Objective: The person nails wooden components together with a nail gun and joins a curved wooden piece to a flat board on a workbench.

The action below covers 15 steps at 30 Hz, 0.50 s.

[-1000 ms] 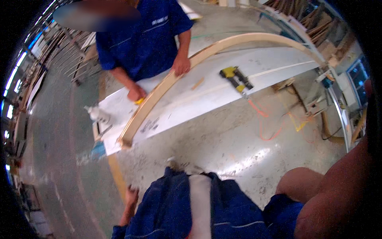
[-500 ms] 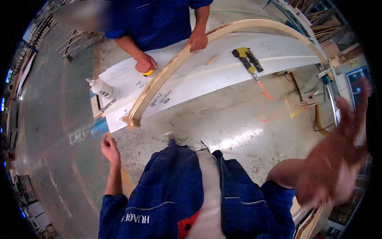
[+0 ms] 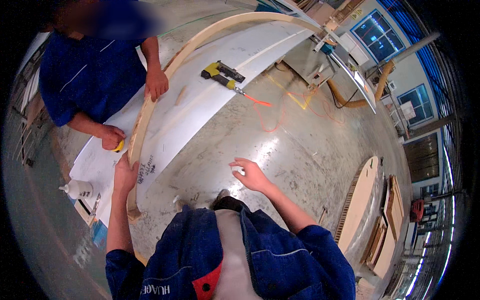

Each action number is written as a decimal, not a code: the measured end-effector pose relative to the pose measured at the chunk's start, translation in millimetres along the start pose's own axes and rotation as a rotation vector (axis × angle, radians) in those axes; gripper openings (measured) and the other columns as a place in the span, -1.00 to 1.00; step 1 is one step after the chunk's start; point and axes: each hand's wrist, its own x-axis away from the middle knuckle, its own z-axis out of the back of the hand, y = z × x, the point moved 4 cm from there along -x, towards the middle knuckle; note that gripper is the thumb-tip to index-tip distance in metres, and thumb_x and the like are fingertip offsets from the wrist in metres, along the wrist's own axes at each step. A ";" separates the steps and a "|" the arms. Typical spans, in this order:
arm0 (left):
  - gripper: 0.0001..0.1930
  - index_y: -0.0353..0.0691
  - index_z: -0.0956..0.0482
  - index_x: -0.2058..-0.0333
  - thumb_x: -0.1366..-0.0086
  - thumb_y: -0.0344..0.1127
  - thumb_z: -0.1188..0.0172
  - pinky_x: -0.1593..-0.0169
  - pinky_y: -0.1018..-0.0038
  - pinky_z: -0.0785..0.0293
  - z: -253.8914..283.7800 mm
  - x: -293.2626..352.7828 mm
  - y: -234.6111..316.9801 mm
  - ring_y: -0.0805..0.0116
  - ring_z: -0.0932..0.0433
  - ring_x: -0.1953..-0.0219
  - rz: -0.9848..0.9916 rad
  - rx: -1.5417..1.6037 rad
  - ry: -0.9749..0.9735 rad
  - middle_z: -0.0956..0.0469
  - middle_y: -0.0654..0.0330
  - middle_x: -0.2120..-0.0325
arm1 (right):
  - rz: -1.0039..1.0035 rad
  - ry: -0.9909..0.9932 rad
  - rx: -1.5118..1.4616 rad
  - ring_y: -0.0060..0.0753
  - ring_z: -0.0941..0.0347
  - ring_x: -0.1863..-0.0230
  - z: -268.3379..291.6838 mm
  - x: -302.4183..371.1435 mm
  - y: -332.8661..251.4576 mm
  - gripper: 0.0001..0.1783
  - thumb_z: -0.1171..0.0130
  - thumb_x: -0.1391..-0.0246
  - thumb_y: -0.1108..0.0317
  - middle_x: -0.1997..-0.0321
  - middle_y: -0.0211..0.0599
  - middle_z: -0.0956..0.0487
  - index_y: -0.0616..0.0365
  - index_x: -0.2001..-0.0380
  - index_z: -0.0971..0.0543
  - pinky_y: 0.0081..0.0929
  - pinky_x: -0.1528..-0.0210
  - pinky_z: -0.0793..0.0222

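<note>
A long curved wooden strip [image 3: 141, 122] arches over a white sheet with black handwriting [image 3: 192, 107]. Near its lower end my left hand [image 3: 125, 173] has its fingers round the strip. My right hand [image 3: 250, 174] hovers over the floor right of the sheet, empty, with thumb and fingers apart. Across from me, a co-worker in blue grips the strip with one hand [image 3: 157, 84]. The co-worker's other hand [image 3: 113, 136] holds a small yellow object [image 3: 119, 145], mostly hidden, on the sheet beside the strip.
A yellow and black nail gun [image 3: 222, 76] with an orange hose [image 3: 258, 101] lies on the sheet. A white squeeze bottle [image 3: 79, 189] stands near its left end. Right of me are a long pale wooden panel [image 3: 361, 197] and stacked boards [image 3: 384, 235].
My view has turned to the right. My left hand has come up onto the curved strip and closed on it. My right hand has come in from the far right to in front of me.
</note>
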 end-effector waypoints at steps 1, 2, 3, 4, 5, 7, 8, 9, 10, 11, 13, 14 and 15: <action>-0.55 -0.37 -0.46 -0.10 -0.27 -0.34 -0.23 0.04 0.06 -0.53 0.1 -1.2 -0.4 -0.27 -0.59 0.07 0.031 0.007 -0.026 -0.60 -0.30 0.15 | -0.067 0.023 -0.044 0.00 -0.51 -0.19 1.0 8.6 20.2 -0.62 -0.22 -0.13 0.31 -0.14 0.11 -0.57 0.11 -0.02 -0.64 -0.28 -0.09 -0.53; -0.60 -0.37 -0.48 -0.07 -0.29 -0.33 -0.20 0.07 0.04 -0.53 -0.1 1.3 -2.1 -0.28 -0.60 0.11 0.027 -0.018 -0.020 -0.60 -0.30 0.19 | -0.138 0.034 -0.097 -0.02 -0.54 -0.14 -2.7 19.9 42.1 -0.63 -0.23 -0.13 0.29 -0.12 0.10 -0.58 0.12 -0.02 -0.64 -0.30 -0.04 -0.56; -0.64 -0.37 -0.49 -0.03 -0.32 -0.32 -0.16 0.10 0.03 -0.53 -3.3 1.6 -4.8 -0.29 -0.60 0.14 0.026 -0.041 -0.007 -0.61 -0.30 0.24 | -0.182 0.038 -0.078 -0.03 -0.57 -0.08 -5.4 27.2 65.7 -0.63 -0.23 -0.13 0.29 -0.09 0.08 -0.60 0.12 -0.01 -0.64 -0.30 -0.03 -0.56; -0.68 -0.37 -0.50 0.01 -0.34 -0.30 -0.13 0.13 0.02 -0.53 -4.4 1.9 -6.0 -0.30 -0.60 0.17 0.028 -0.061 0.012 -0.61 -0.30 0.28 | -0.218 0.039 -0.055 -0.04 -0.60 -0.02 -4.3 30.6 89.5 -0.63 -0.24 -0.12 0.29 -0.07 0.06 -0.62 0.12 -0.01 -0.65 -0.30 -0.02 -0.57; -0.69 -0.36 -0.51 0.02 -0.34 -0.30 -0.13 0.13 0.02 -0.53 -5.4 1.8 -5.4 -0.30 -0.61 0.17 0.030 -0.044 0.021 -0.61 -0.29 0.29 | -0.258 0.043 -0.032 -0.05 -0.63 0.05 -3.1 34.0 107.6 -0.63 -0.24 -0.11 0.29 -0.04 0.04 -0.63 0.12 0.00 -0.65 -0.31 0.00 -0.57; -0.70 -0.35 -0.53 0.03 -0.35 -0.29 -0.13 0.13 0.02 -0.53 -6.3 2.0 1.3 -0.29 -0.61 0.18 0.040 -0.007 0.055 -0.61 -0.29 0.30 | -0.298 0.029 -0.025 -0.06 -0.64 0.15 5.1 29.4 129.7 -0.63 -0.25 -0.10 0.30 0.00 0.01 -0.65 0.12 0.01 -0.66 -0.30 0.05 -0.58; -0.70 -0.35 -0.53 0.03 -0.35 -0.28 -0.13 0.13 0.03 -0.53 -8.1 5.8 1.6 -0.29 -0.61 0.17 0.082 -0.043 0.035 -0.61 -0.29 0.29 | -0.315 0.018 -0.018 -0.06 -0.65 0.20 9.0 23.9 140.6 -0.64 -0.25 -0.09 0.30 0.01 -0.01 -0.66 0.12 0.02 -0.66 -0.30 0.07 -0.59; -0.69 -0.35 -0.53 0.03 -0.35 -0.28 -0.13 0.13 0.04 -0.53 -5.3 7.3 1.9 -0.29 -0.61 0.17 0.119 -0.085 0.021 -0.61 -0.29 0.28 | -0.273 0.030 -0.045 -0.06 -0.65 0.19 13.5 11.5 143.9 -0.63 -0.26 -0.09 0.30 0.02 -0.01 -0.67 0.12 0.01 -0.66 -0.29 0.08 -0.59; -0.69 -0.35 -0.53 0.03 -0.35 -0.27 -0.13 0.12 0.05 -0.53 -2.4 9.9 1.4 -0.30 -0.60 0.16 0.159 -0.127 0.006 -0.61 -0.30 0.27 | -0.231 0.039 -0.071 -0.05 -0.65 0.18 17.9 -1.8 146.9 -0.62 -0.26 -0.09 0.30 0.03 0.00 -0.67 0.12 0.01 -0.66 -0.28 0.09 -0.59; -0.68 -0.35 -0.52 0.00 -0.36 -0.28 -0.13 0.12 0.06 -0.53 0.6 13.3 0.5 -0.29 -0.61 0.17 0.163 -0.132 0.007 -0.61 -0.29 0.27 | -0.191 0.047 -0.099 -0.05 -0.65 0.18 21.8 -16.1 149.5 -0.62 -0.26 -0.08 0.29 0.05 0.00 -0.67 0.13 0.01 -0.66 -0.27 0.10 -0.59; -0.65 -0.34 -0.49 -0.07 -0.38 -0.30 -0.12 0.12 0.08 -0.54 6.4 26.0 -1.5 -0.27 -0.62 0.19 0.177 -0.150 0.006 -0.62 -0.28 0.27 | -0.107 0.032 -0.072 -0.05 -0.65 0.16 25.5 -57.8 144.4 -0.59 -0.24 -0.08 0.30 0.05 0.03 -0.66 0.14 -0.02 -0.65 -0.24 0.10 -0.58; -0.64 -0.33 -0.49 -0.09 -0.38 -0.29 -0.12 0.11 0.09 -0.53 6.8 31.5 -0.7 -0.25 -0.63 0.18 0.205 -0.124 0.007 -0.62 -0.28 0.27 | -0.069 0.020 -0.068 -0.05 -0.65 0.15 26.4 -79.4 142.8 -0.58 -0.24 -0.08 0.30 0.05 0.04 -0.66 0.15 -0.03 -0.64 -0.24 0.10 -0.58; -0.62 -0.33 -0.48 -0.10 -0.38 -0.29 -0.13 0.10 0.11 -0.53 7.7 36.1 0.5 -0.24 -0.63 0.17 0.233 -0.096 0.011 -0.62 -0.27 0.26 | -0.029 0.010 -0.064 -0.06 -0.65 0.14 26.4 -104.2 139.2 -0.57 -0.23 -0.08 0.31 0.05 0.04 -0.66 0.15 -0.04 -0.63 -0.25 0.09 -0.58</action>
